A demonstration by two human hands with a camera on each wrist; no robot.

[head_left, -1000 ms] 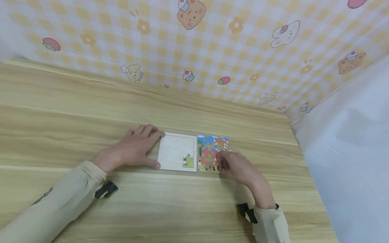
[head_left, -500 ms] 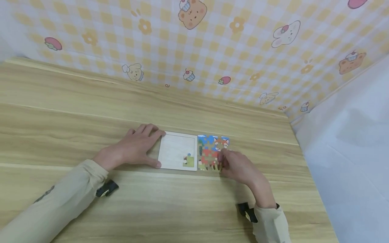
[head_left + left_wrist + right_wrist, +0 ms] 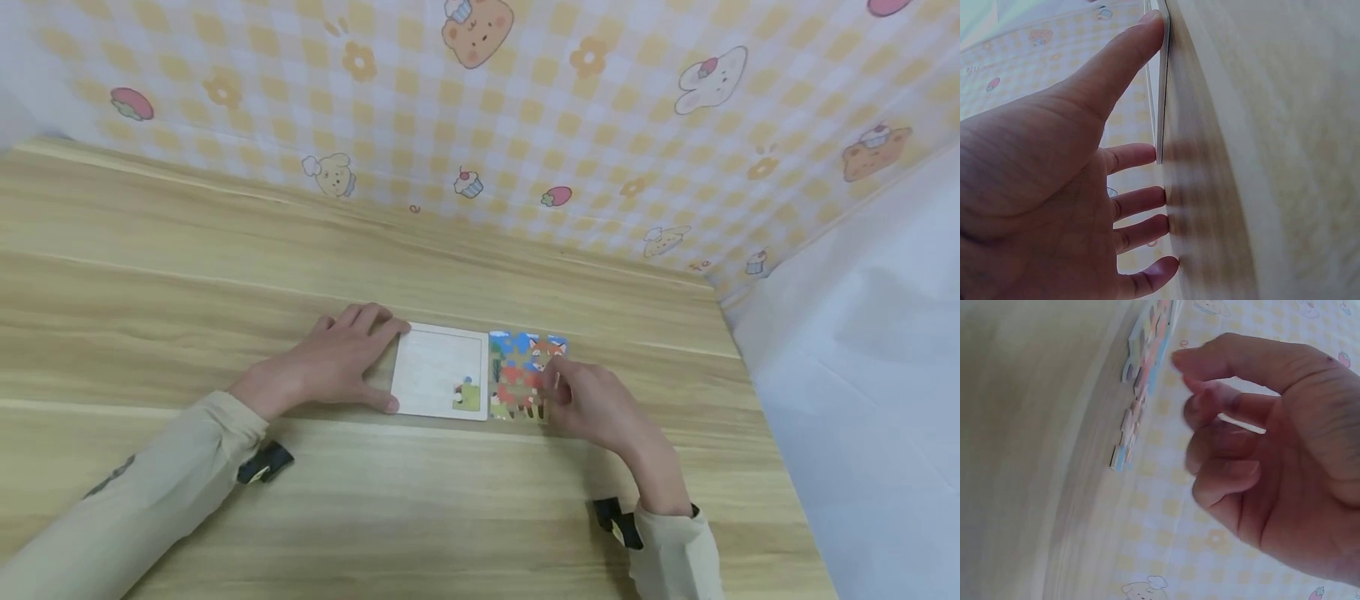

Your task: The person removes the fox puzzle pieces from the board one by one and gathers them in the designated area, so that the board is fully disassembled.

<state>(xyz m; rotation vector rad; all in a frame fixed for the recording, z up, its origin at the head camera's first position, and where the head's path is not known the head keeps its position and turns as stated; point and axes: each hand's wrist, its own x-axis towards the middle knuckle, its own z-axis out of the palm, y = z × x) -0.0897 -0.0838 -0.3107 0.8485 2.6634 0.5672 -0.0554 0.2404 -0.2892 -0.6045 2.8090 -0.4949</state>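
My left hand (image 3: 326, 362) steadies a pale square puzzle tray (image 3: 431, 367) by its left edge, with the thumb at the near corner and the index finger at the far corner. One green puzzle piece (image 3: 468, 398) lies in the tray's near right corner. Right beside the tray, a fox jigsaw (image 3: 510, 375) of blue, red and green pieces lies on the table, partly covered by my right hand (image 3: 592, 400). In the right wrist view its fingers curl, with thumb and index finger close together just above the jigsaw. Whether they pinch a piece is hidden.
A wood-grain table (image 3: 420, 508) carries everything. Behind it stands a yellow checked cloth (image 3: 405, 108) with cartoon prints, and a white sheet (image 3: 862, 375) hangs past the table's right edge. Black straps (image 3: 266, 462) sit at both wrists.
My right hand has lifted slightly up and away from the jigsaw's near right part. The left hand keeps its place on the tray's edge; the head view has shifted a little.
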